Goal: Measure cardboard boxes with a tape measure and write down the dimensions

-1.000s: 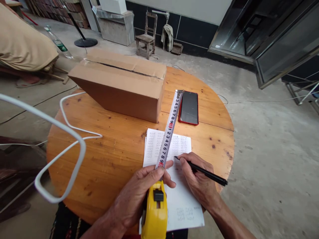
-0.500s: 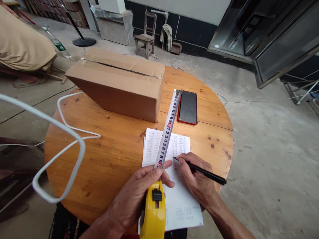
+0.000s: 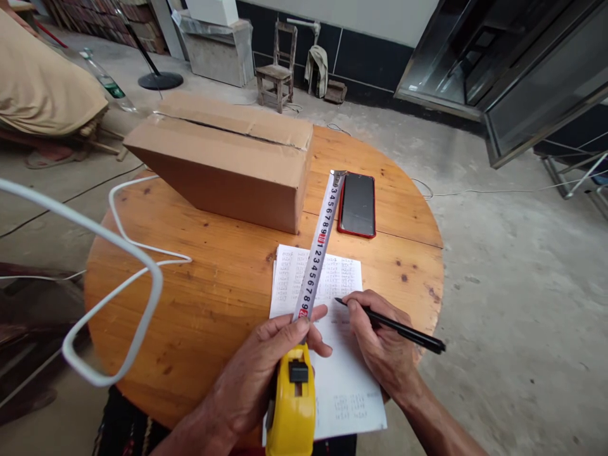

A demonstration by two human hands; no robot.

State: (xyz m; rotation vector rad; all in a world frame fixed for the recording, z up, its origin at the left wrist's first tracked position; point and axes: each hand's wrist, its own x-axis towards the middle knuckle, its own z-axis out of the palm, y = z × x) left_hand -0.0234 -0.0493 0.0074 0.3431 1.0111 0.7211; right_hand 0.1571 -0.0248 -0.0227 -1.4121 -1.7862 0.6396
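Observation:
My left hand [image 3: 256, 373] is closed round a yellow tape measure [image 3: 291, 405], thumb pressing its pulled-out blade [image 3: 319, 244]. The blade reaches across a white sheet of written numbers [image 3: 332, 354] toward a red-cased phone [image 3: 358, 204]. My right hand [image 3: 380, 345] grips a black pen [image 3: 394, 326], its tip on the sheet just right of the blade. A closed cardboard box [image 3: 223, 158] lies on the far left part of the round wooden table [image 3: 209, 297].
A white cable [image 3: 118, 278] loops over the table's left side and close to the camera. Beyond the table are a concrete floor, a small wooden chair [image 3: 275, 69], a plastic bottle [image 3: 107, 82] and a glass-fronted cabinet [image 3: 513, 69] at right.
The pen has shifted slightly to the right on the sheet, and its back end has dropped lower. The left hand and tape measure have stayed still.

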